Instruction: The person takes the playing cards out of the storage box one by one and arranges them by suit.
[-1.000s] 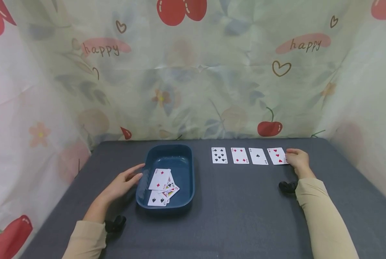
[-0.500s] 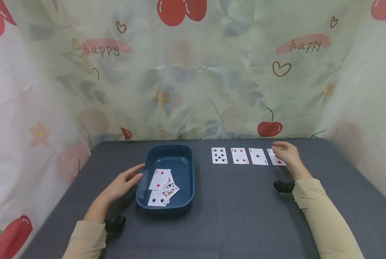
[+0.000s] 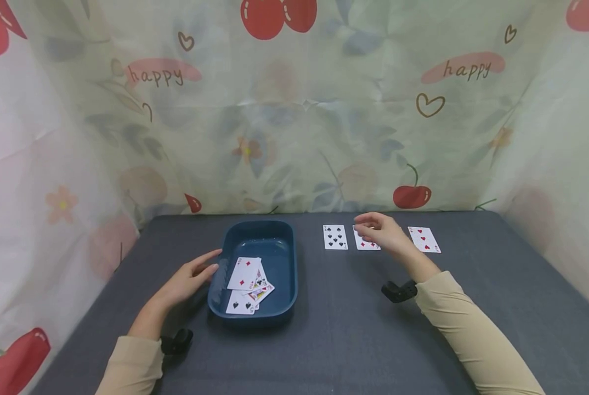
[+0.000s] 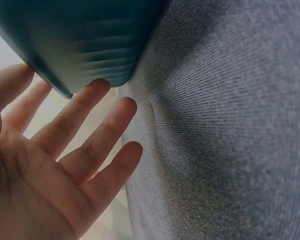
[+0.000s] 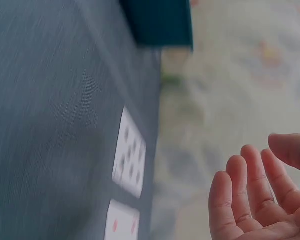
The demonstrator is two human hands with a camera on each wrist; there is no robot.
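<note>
My left hand (image 3: 188, 280) rests with loosely spread fingers at the left rim of a dark blue tray (image 3: 277, 255); the left wrist view shows its fingertips (image 4: 97, 89) at the tray's outer wall. Inside the tray lie a two of diamonds (image 3: 244, 271), a five of spades (image 3: 237, 304) and a face card (image 3: 262, 293), overlapping. My right hand (image 3: 385, 233) hovers over the row of cards, partly covering a four of diamonds (image 3: 363, 242). In the right wrist view its relaxed fingers (image 5: 222, 200) hold nothing. The ace of clubs is hidden behind this hand.
Also in the row, face up, are a seven of spades (image 3: 335, 237) at the left and a three of hearts (image 3: 424, 240) at the right. A dark grey cloth (image 3: 334, 340) covers the table. Patterned curtains (image 3: 304, 137) hang behind and at both sides.
My right hand has moved left, from the three of hearts' right edge across the row to above the four of diamonds. The three of hearts stays on the table. My left hand has stayed put.
</note>
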